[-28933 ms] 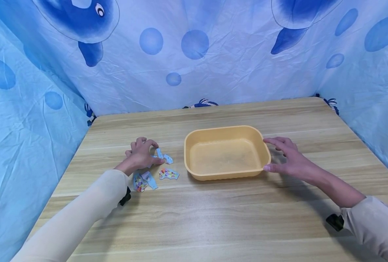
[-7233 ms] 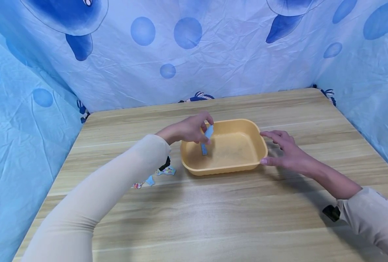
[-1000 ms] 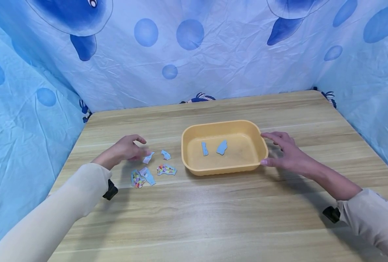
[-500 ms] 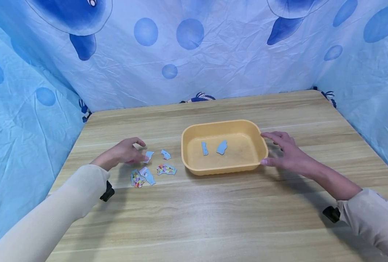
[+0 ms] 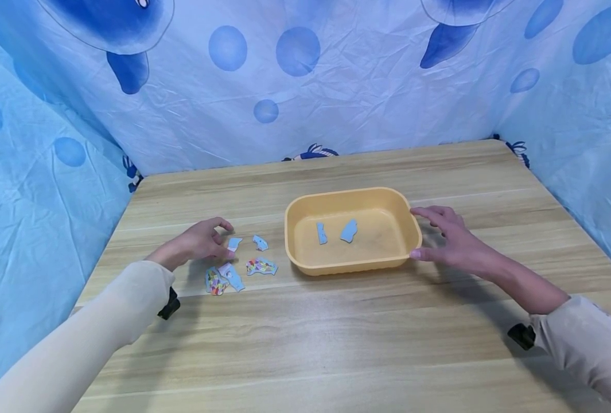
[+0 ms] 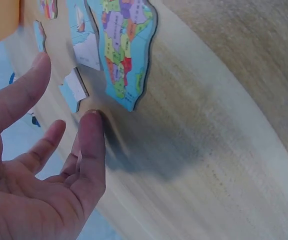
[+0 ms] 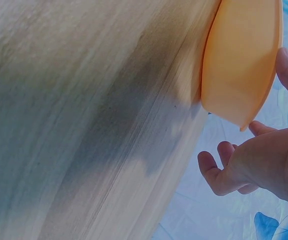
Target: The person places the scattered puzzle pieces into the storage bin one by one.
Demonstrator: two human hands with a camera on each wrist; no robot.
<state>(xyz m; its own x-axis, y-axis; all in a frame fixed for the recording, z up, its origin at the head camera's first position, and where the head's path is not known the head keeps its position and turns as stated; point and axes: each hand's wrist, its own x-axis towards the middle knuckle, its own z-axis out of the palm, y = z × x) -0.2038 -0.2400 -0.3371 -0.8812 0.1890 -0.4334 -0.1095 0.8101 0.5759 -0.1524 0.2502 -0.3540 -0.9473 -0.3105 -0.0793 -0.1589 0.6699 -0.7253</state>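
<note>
Thumb and fingers of my left hand (image 5: 202,240) are apart above the table, close to a small blue-and-white map puzzle piece (image 5: 235,244); nothing lies between them. In the left wrist view, that piece (image 6: 73,91) lies just beyond the fingertips, beside a larger piece with colored countries (image 6: 121,50). Several pieces lie loosely grouped, including a multicolored one (image 5: 262,266) and a small blue one (image 5: 260,243). My right hand (image 5: 447,238) touches the right rim of a yellow-orange plastic tray (image 5: 354,267) with thumb and index finger. Inside sit two blue pieces, one narrow (image 5: 322,233), one wider (image 5: 349,231).
Everything rests on a wood-grain table (image 5: 315,338). A blue curtain (image 5: 346,103) with whale and bubble prints hangs behind it and along both sides.
Since the oldest frame two blue pieces have gone into the tray, the last carried by my left hand. That hand is back by the loose pieces, shifting slightly. My right hand stays at the rim.
</note>
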